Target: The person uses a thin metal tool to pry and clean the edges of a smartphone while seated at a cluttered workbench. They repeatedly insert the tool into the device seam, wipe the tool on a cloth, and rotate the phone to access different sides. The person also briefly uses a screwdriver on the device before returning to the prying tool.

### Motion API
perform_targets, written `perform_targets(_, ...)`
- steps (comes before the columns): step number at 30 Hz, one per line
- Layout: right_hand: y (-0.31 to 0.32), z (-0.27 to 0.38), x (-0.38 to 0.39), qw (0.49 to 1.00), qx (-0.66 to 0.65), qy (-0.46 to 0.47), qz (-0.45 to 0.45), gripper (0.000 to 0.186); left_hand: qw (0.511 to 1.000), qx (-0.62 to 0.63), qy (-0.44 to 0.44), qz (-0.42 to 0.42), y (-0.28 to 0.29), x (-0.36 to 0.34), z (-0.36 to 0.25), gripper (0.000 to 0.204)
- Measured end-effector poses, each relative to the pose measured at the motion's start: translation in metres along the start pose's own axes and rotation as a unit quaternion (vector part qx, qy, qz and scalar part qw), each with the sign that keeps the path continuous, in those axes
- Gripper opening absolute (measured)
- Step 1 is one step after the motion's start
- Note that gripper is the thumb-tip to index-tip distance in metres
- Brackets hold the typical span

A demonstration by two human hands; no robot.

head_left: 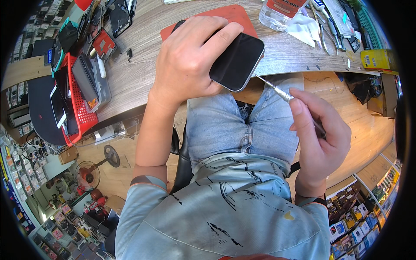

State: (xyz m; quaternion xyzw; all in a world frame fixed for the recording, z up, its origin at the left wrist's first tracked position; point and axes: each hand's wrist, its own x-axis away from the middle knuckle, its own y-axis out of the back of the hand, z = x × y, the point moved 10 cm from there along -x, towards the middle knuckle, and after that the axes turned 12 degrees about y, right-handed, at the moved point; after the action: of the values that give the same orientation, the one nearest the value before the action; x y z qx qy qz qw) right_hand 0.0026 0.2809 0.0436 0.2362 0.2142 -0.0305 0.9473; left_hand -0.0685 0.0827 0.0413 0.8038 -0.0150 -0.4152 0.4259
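Observation:
My left hand (pixel 195 56) grips a black smartphone (pixel 236 63) with a metal edge, its dark screen facing up, over the desk's front edge and a red mat (pixel 238 17). My right hand (pixel 316 134) is closed round a thin silver screwdriver (pixel 282 92), whose tip is at or very near the phone's lower right edge; whether it touches I cannot tell.
On the wooden desk (pixel 134 86), a red basket (pixel 84 117) of phones and cases stands left, with loose phone parts (pixel 117 19) behind. A clear bottle (pixel 277 15), white cloth (pixel 301 30), tools (pixel 331 37) and yellow box (pixel 376 58) are right. A fan (pixel 86 175) stands lower left.

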Motion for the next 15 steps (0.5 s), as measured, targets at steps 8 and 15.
perform_targets(8,0.002,0.011,-0.008,0.996,0.056,0.068,0.014,0.024,1.000,0.006,0.001,0.006,0.001,-0.002,0.000,0.052)
perform_targets(15,0.003,0.023,-0.008,0.987,0.098,0.123,0.017,0.022,1.000,0.012,0.011,0.014,0.002,-0.004,-0.001,0.054)
